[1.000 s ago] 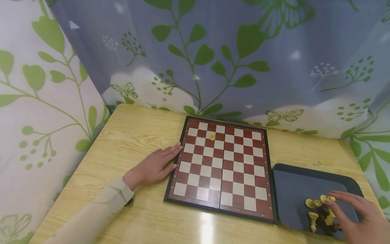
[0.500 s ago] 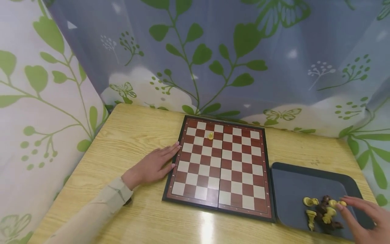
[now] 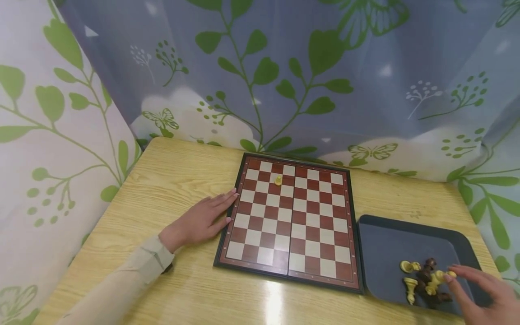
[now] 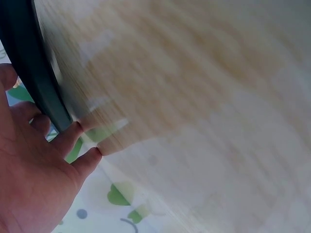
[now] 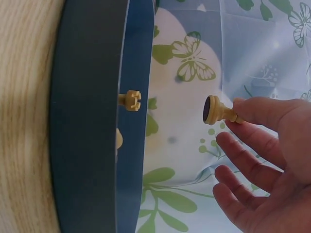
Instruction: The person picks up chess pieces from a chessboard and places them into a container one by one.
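My right hand (image 3: 485,293) pinches a pale yellow chess piece (image 5: 215,110) between thumb and finger, over the right part of a dark grey tray (image 3: 400,230). The piece's dark base faces away from the fingers, which hide its head. Several yellow and dark brown chess pieces lie tumbled in the tray, among them a yellow rook (image 5: 132,100). To the tray's left is a red-and-white chessboard (image 3: 284,221) with one small yellow piece, which looks like a pawn (image 3: 278,180), standing near its far left. My left hand (image 3: 199,221) lies with extended fingers touching the board's left edge.
Board and tray lie side by side on a light wooden table (image 3: 162,180). A leaf-and-butterfly patterned cloth (image 3: 227,67) hangs behind the table and continues down both sides.
My right hand has drawn the pinched chess piece rightward from the others, uncovering a dark piece. My left hand stays at the board's edge. The head view has shifted slightly.
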Tool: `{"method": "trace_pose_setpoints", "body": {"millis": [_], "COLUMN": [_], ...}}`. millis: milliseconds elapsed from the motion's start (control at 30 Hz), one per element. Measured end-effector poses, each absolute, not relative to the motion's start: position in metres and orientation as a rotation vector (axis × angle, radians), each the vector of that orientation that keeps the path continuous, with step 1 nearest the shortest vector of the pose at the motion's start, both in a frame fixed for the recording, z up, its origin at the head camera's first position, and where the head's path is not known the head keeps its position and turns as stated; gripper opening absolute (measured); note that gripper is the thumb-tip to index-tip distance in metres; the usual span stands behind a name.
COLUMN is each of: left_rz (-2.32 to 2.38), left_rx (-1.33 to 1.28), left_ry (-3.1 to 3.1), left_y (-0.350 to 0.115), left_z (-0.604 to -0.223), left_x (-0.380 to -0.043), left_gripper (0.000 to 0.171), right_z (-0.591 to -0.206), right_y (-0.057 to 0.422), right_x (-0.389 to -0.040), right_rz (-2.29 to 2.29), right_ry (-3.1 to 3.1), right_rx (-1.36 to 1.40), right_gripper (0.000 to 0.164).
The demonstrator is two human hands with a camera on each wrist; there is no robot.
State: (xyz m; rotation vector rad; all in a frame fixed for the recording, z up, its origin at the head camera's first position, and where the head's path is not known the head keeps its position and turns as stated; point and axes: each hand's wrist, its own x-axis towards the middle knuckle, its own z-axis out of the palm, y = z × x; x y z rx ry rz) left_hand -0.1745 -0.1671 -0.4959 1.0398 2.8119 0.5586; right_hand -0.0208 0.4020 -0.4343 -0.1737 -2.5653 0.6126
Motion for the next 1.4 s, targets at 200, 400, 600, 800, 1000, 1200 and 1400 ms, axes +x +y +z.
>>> {"method": "trace_pose_setpoints", "body": {"millis": [200,400,600,800,1000,1200,1400], "left_rz": [0.564,0.588,0.594,0.591,0.562,0.559,0.564], "left_rx": [1.036,1.031,1.025,1.017,1.036,1.03,1.03], "left_ry": [2.807,2.793,2.791,2.79,2.8,2.793,2.8], "left_y": [-0.167,-0.166,-0.166,-0.166,-0.165,-0.165,-0.167], "left_z": [-0.497,-0.498,-0.498,-0.498,-0.494,-0.493,-0.49], "left_x": [-0.173,-0.171,-0.169,-0.167,-0.172,-0.172,-0.173], "left_gripper": [0.063,0.063,0.063,0.063,0.063,0.063,0.063], "right_z": [-0.44,-0.443,-0.441,-0.438,-0.422,-0.41,-0.409], "right_y": [0.405,0.405,0.401,0.392,0.368,0.344,0.312], "right_x": [-0.019,-0.017,-0.014,-0.014,-0.034,-0.062,-0.098], "right_rz": [0.597,0.518,0.497,0.532,0.63,0.737,0.927], "right_ry": [-2.614,-2.755,-2.789,-2.788,-2.768,-2.746,-2.806], "right_rx": [-0.187,-0.262,-0.274,-0.205,-0.034,0.11,0.308], "right_gripper": [0.017,0.019,0.024,0.021,0.021,0.022,0.016]}}
